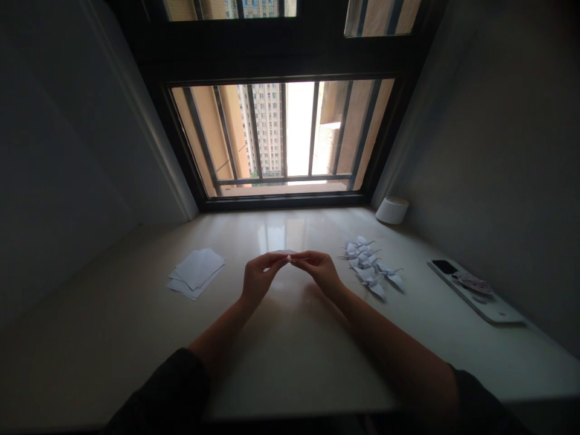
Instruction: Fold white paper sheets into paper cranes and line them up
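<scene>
Both my hands meet above the middle of the pale table. My left hand and my right hand pinch a small folded piece of white paper between their fingertips. The paper is mostly hidden by the fingers, so its shape is unclear. A stack of flat white paper sheets lies to the left of my left hand. Several folded white paper cranes lie in a cluster to the right of my right hand.
A white cylindrical container stands at the back right corner by the window. A white tray with a dark phone and a small round object lies at the right. Dark walls close in on both sides.
</scene>
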### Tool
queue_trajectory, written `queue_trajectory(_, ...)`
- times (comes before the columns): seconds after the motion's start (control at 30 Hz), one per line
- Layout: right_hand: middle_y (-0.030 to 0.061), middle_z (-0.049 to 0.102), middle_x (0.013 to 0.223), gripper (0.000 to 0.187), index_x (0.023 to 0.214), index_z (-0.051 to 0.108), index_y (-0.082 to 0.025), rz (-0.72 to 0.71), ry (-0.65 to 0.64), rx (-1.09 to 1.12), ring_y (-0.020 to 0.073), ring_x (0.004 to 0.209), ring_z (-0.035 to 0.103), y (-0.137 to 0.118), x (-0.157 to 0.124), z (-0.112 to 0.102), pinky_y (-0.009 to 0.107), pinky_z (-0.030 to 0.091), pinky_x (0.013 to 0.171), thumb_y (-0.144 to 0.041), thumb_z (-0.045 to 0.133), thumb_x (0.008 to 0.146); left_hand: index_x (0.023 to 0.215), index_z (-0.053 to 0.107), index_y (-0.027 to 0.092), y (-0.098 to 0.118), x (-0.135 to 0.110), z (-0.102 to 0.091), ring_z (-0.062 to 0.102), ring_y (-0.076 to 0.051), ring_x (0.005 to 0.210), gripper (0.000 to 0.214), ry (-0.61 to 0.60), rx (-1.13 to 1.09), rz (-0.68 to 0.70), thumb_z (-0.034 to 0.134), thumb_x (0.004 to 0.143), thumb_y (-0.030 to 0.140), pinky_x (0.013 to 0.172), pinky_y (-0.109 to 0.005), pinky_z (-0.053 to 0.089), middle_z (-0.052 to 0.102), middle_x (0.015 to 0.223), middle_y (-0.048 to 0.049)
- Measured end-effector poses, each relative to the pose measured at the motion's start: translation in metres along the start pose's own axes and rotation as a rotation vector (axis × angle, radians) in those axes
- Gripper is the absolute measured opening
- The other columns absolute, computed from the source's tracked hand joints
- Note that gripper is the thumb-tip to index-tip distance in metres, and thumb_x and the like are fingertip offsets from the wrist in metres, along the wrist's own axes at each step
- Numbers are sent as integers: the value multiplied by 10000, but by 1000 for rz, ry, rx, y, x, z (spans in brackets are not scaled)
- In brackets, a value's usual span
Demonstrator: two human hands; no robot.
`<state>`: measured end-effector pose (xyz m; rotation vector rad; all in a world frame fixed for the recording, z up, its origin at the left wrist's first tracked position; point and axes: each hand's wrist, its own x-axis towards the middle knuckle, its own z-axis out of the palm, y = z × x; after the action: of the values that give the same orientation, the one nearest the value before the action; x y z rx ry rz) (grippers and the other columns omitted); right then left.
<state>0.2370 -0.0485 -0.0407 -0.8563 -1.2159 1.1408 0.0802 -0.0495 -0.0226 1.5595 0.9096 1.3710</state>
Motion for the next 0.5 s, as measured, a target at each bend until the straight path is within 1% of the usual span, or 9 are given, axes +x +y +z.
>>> queue_trajectory(0.27,44,731,802,212,771,736,-223,17,-2,-29,243,803,676,2,1,-2,402,510,810,-369,753,617,799,724,207,5,0,-4,658,-218,832,191,20,166,26,677,705,367,807,-341,503,719,846,-49)
queue_trajectory(0.43,41,730,776,176,760,739,-237,-38,0,-139,238,750,670,1,1,-4,379,509,748,-361,745,635,790,714,211,3,0,-4,656,-213,816,182,17,158,46,652,732,372,802,-337,502,715,817,-40)
queue_trajectory(0.5,39,729,768,163,756,741,-241,-44,-1,-138,233,745,669,1,2,-4,372,503,748,-345,752,631,798,709,209,0,0,-4,654,-213,818,180,19,144,56,648,738,367,806,-342,499,712,820,-40)
